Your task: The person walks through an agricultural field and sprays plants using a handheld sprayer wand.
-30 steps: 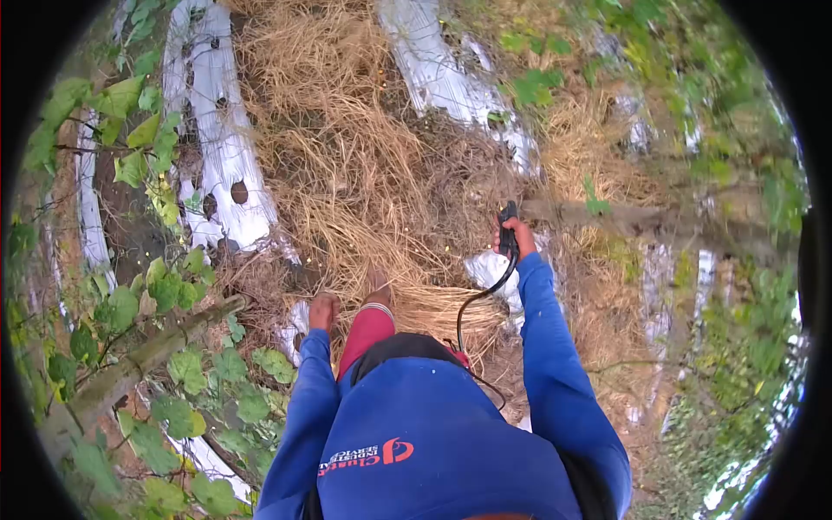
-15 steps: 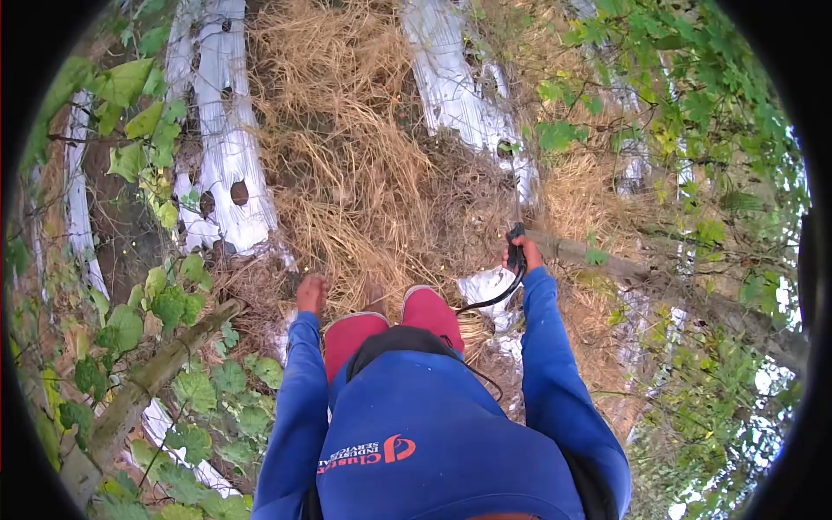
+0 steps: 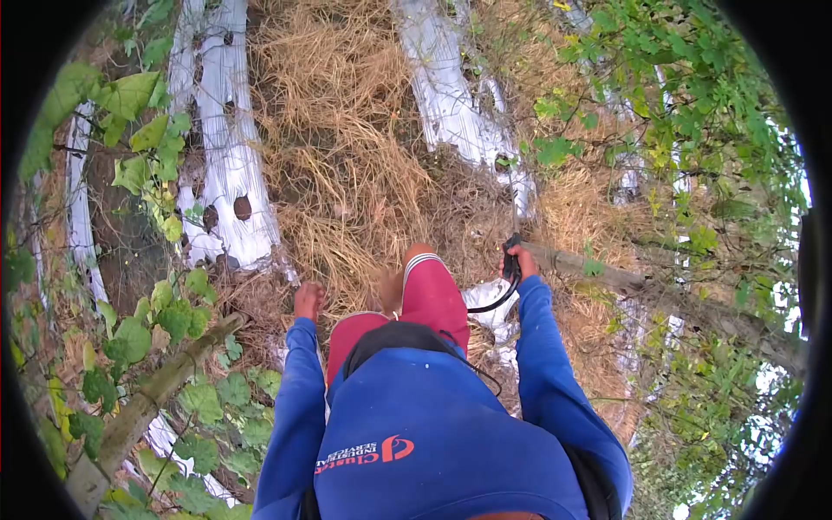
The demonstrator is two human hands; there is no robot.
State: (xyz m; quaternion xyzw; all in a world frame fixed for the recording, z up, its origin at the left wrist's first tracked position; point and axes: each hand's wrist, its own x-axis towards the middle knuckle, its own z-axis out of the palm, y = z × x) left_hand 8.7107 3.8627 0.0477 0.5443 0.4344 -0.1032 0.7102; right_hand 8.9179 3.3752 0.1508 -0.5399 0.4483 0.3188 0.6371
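My right hand [image 3: 523,263] is wrapped round a black handle [image 3: 511,256], from which a black hose [image 3: 492,305] curves back toward my waist. A thin rod seems to rise from the handle's far end, hard to make out. My left hand [image 3: 309,300] hangs at my left side above the straw [image 3: 347,208], fingers loosely curled, and what they hold, if anything, is too small to tell. Between my hands, my knee in red shorts [image 3: 433,295] is raised forward.
White plastic sheeting with holes [image 3: 238,165] runs along the left, and another torn strip [image 3: 446,95] lies ahead. A wooden pole [image 3: 143,403] slants at the lower left; a second pole [image 3: 641,282] extends right of my right hand. Leafy vines [image 3: 693,69] hang on both sides.
My legs have moved in stride, and the right knee is now further forward. My left hand came forward off my leg. The right hand still grips the handle, slightly lower in view.
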